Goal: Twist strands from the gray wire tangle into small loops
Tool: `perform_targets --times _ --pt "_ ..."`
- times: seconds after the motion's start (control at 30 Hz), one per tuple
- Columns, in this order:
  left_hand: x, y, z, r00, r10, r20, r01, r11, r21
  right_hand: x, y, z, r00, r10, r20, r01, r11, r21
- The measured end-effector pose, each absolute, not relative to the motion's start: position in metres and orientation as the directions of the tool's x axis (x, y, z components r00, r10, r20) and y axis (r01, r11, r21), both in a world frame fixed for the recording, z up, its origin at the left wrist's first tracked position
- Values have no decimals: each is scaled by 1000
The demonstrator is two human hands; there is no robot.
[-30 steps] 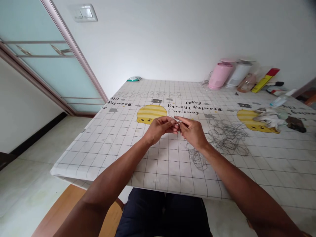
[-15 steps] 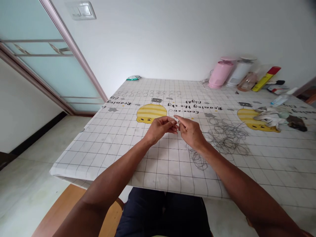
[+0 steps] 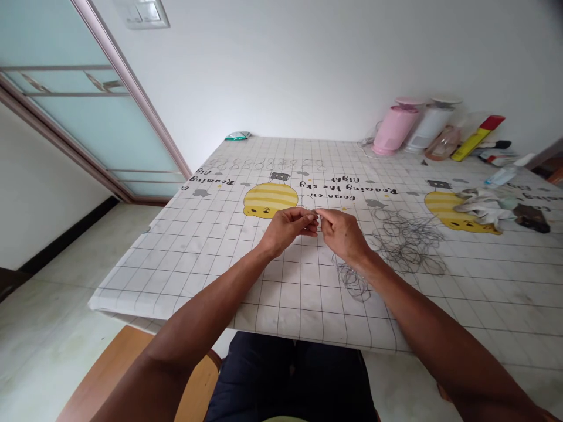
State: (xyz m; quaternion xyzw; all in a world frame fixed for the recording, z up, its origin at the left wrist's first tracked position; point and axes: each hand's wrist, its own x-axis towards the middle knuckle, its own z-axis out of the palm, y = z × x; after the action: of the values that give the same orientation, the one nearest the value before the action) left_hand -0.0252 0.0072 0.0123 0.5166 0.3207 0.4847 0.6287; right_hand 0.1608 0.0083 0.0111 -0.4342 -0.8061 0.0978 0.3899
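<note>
Our left hand [image 3: 289, 228] has its fingertips together, touching our right hand [image 3: 345, 235], whose grip we cannot tell. Tangled wire [image 3: 407, 241] lies near the bench's [image 3: 176, 258] front edge.

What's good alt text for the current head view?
A person's left-hand grip and right-hand grip are close together above a checked tablecloth, anything between them too small to make out. A tangle of thin dark strands lies near the right forearm; a pink cylinder stands farther back.
</note>
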Motion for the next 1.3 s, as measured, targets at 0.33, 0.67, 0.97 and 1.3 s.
perform_targets --times 0.33,0.67,0.97,1.3 --pt "-29 8 16 242 964 114 -276 -44 960 163 7 18 -241 864 441 662 479 -577" --pt "-31 13 18 157 985 68 -216 -33 976 167 7 30 -234 941 246 539 336 -772" --pt "-33 16 16 174 984 42 -182 -10 983 168 11 19 -283 912 296 641 409 -649" --pt "-31 19 4 54 993 100 64 -104 993 176 27 33 -223 965 136 634 250 -732"
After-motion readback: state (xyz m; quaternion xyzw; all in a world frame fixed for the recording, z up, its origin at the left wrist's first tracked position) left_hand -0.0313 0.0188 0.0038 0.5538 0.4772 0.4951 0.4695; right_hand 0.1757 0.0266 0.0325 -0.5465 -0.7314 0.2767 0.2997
